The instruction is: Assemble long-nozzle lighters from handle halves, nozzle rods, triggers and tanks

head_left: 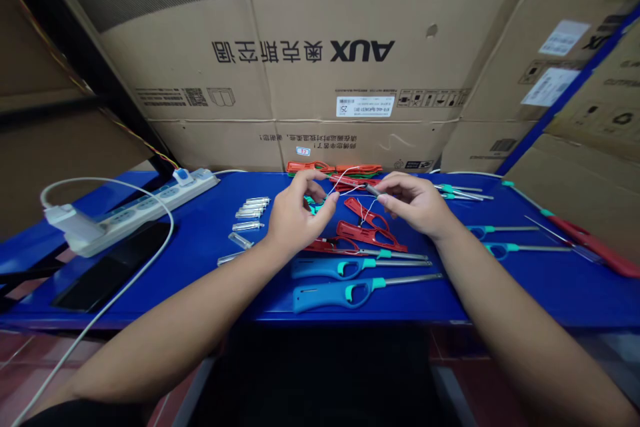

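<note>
Above the red lighter shells, my right hand (pixel 413 200) pinches a small dark grey cylindrical part (pixel 373 191), which looks like an igniter, between thumb and fingers. A thin white wire (pixel 353 190) runs from it towards my left hand (pixel 300 207), whose curled thumb and fingertips close around the wire's other end. Small teal pieces (pixel 314 205) show behind the left thumb. Below the hands lie open red lighter halves (pixel 367 233), one with a loose wire. Two blue stick lighters (pixel 330 295) with metal tubes rest closest to the front edge.
Several clear fuel tanks (pixel 251 208) lie left of my hands. Stacked orange and red shells (pixel 310 166) are at the back. Further right are more metal-tubed lighters (pixel 507 248) and a red-handled tool (pixel 595 243). A power strip (pixel 145 210), cable and black phone-like slab (pixel 113 267) occupy the left.
</note>
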The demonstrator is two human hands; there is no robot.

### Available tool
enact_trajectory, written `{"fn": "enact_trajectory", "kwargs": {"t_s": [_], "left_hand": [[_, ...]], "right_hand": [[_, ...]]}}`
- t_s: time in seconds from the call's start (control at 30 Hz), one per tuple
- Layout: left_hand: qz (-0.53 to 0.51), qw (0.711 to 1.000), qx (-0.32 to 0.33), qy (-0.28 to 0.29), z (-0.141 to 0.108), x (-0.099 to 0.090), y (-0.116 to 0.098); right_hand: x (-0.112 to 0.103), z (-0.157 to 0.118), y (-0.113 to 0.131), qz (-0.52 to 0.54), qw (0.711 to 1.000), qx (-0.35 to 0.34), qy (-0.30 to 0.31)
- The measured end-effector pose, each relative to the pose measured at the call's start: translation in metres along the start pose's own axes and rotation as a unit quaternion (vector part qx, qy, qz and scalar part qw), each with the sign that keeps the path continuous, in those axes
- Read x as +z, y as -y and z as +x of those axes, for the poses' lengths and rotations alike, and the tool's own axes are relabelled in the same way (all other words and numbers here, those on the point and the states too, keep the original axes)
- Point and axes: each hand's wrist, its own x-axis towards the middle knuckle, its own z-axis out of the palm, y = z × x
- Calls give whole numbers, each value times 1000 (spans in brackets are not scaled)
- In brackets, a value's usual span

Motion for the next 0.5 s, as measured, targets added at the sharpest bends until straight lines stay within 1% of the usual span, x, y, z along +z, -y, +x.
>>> {"fn": "enact_trajectory", "kwargs": {"t_s": [0.13, 0.27, 0.37, 0.5], "left_hand": [[-23, 999, 29, 24, 1, -1, 0], [-52, 998, 30, 38, 0, 1, -3], [-63, 997, 27, 31, 0, 2, -4], [-37, 997, 61, 9, 1, 1, -3]], "right_hand": [[1, 0, 0, 8, 1000, 8, -5], [1, 0, -1, 15, 1000, 7, -6], [1, 0, -1, 18, 1000, 4, -6], [1, 0, -1, 11, 1000, 7, -4]]}}
